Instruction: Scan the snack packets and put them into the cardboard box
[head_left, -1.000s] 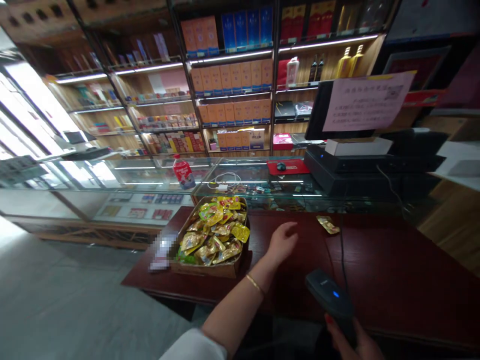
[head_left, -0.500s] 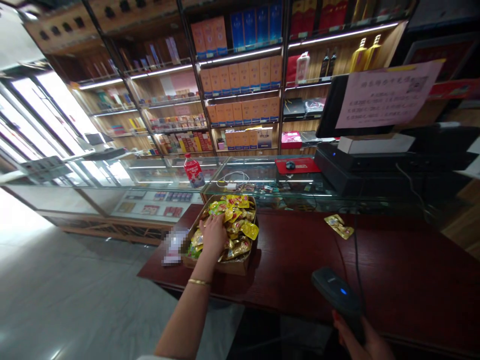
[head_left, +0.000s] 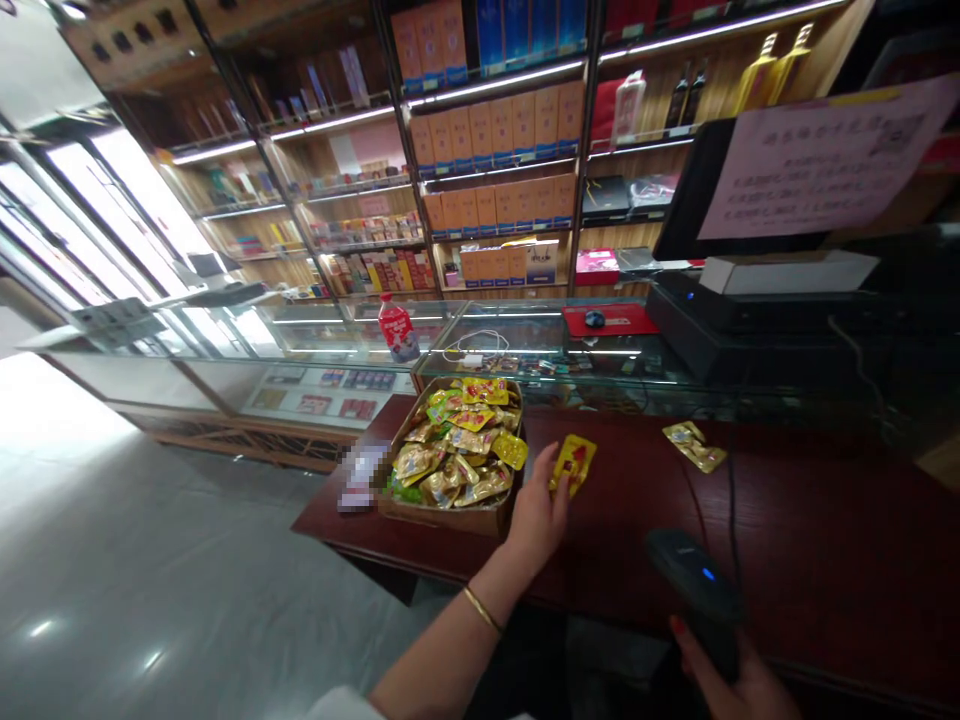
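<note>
A small yellow snack packet (head_left: 576, 464) is pinched between the fingers of my left hand (head_left: 538, 512), over the dark red table just right of the cardboard box. That box (head_left: 450, 516) is heaped with gold, yellow and green packets (head_left: 469, 440). My right hand (head_left: 731, 672) is wrapped round the handle of a black barcode scanner (head_left: 697, 585), whose blue light is on; its head points up and to the left. Farther back on the table lies a gold packet (head_left: 694, 446), apart from both hands.
A glass display counter (head_left: 337, 350) runs behind the table, carrying a red bottle (head_left: 397, 328), a white cable (head_left: 474, 358) and a mouse (head_left: 594, 319) on a red mat. A monitor (head_left: 694, 200) with a paper sheet stands at right. The scanner's cord (head_left: 733, 500) crosses the tabletop.
My left hand has come out of the box and moved right, now with a yellow packet in its fingers. The scanner stays in my right hand. The view has shifted slightly.
</note>
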